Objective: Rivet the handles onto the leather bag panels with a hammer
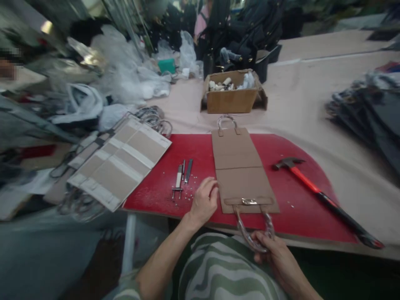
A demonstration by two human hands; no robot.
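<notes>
A long tan bag panel (239, 166) lies flat on the red board (290, 221), with a wrapped handle at its far end and another at its near end. Near its front edge is a shiny metal clasp (249, 201). My right hand (271, 252) is closed round the near handle (250, 239), which hangs past the board's front edge. Beside the panel's left edge rests my left hand (204, 202), its fingers curled together; whether anything is between them is hidden. Small metal tools (178, 177) and tiny bits lie left of that hand.
A hammer (304, 179) with a red and black handle lies at the right. Stacked panels (120, 160) overlap the board's left side. Behind stand a cardboard box (229, 102) and plastic bags (120, 66). Dark pieces (368, 108) are piled at far right.
</notes>
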